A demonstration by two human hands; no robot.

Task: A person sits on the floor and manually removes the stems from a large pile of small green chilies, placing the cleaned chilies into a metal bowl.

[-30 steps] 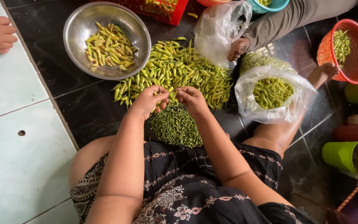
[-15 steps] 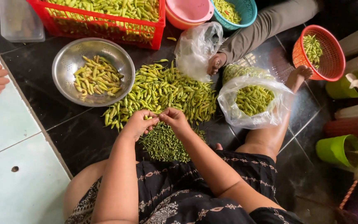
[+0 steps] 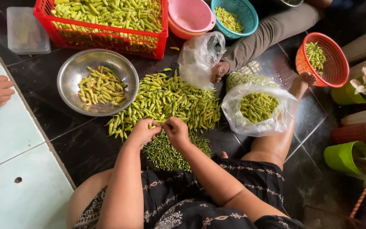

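Head view: a seated person's hands meet over a heap of small green chilies [image 3: 170,101] on dark floor tiles.
Left hand [image 3: 142,132]: fingers curled, pinching one chili together with the right.
Right hand [image 3: 176,129]: fingertips closed on the same chili, touching the left.
Chili in hand: mostly hidden by the fingers; it sits just above the pile of plucked stems [image 3: 168,152].
Chilies' look: short, slim, glossy, pale to yellow-green.
Risk, mixing: a stem could drop into the heap, since both piles touch.
Risk, snapping: a hard pull may break the pod.
Risk, scatter: the wrists brush the heap and could roll pods away.
Nearby: steel bowl [image 3: 70,70] of yellower chilies, open plastic bag [image 3: 234,121] of chilies, red crate [image 3: 106,36].
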